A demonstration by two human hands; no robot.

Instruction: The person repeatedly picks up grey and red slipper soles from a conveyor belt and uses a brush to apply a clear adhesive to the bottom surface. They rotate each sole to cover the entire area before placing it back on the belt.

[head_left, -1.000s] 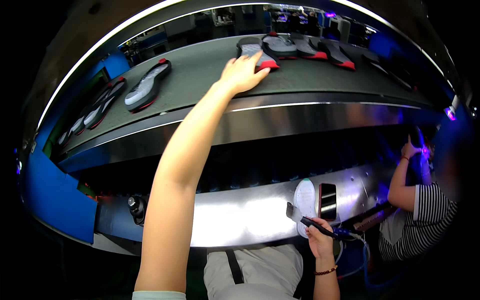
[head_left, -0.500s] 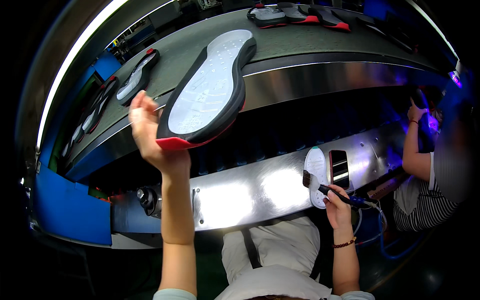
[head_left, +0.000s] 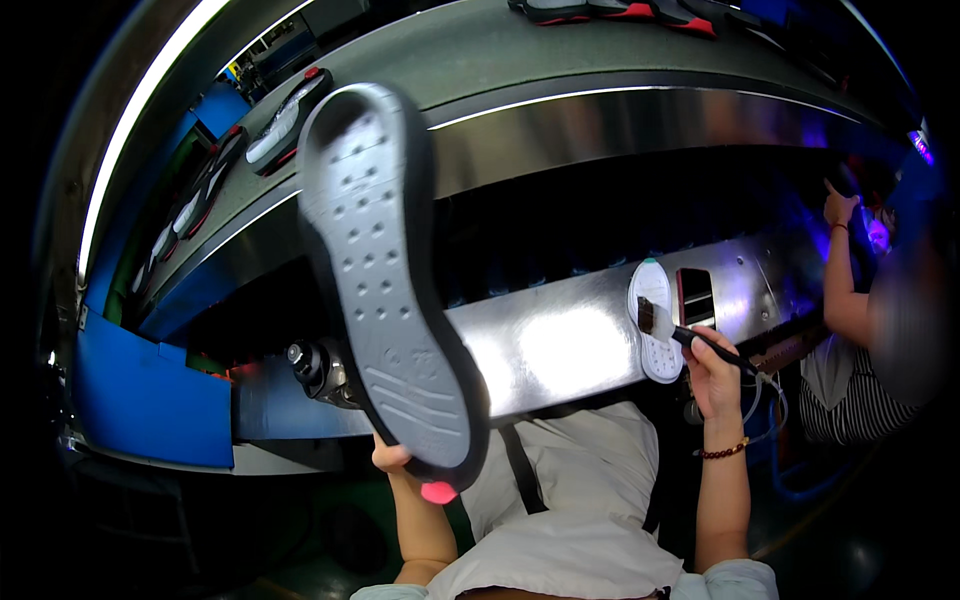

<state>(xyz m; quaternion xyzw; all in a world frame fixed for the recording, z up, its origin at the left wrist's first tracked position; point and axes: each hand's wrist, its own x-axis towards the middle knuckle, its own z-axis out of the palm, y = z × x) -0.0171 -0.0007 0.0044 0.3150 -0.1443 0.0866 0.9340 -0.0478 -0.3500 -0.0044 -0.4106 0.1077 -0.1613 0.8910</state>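
Observation:
My left hand (head_left: 390,455), mostly hidden behind it, grips the lower end of a large shoe sole (head_left: 395,250). The sole has a grey inner face with small dimples and ridges, a black rim and a pinkish-red tip at its lower end. It stands tilted close in front of me, left of centre. Between the fingers of my right hand (head_left: 714,385) is a flat brush (head_left: 688,337) with a black handle and dark bristles, a thin tube trailing from its rear. The bristles lie over a white insole-shaped piece (head_left: 657,355); whether they touch it I cannot tell.
A shiny metal ledge (head_left: 560,350) bears a phone (head_left: 696,298). A metal knob fitting (head_left: 315,370) sits at its left. Beyond runs a green conveyor belt (head_left: 460,65) with several soles, including one (head_left: 290,120) at left. Another person's arm (head_left: 842,265) is at right.
My left hand has come down and toward me with the sole, which has swung more upright and now covers part of the ledge. My right hand still holds the brush over the white piece.

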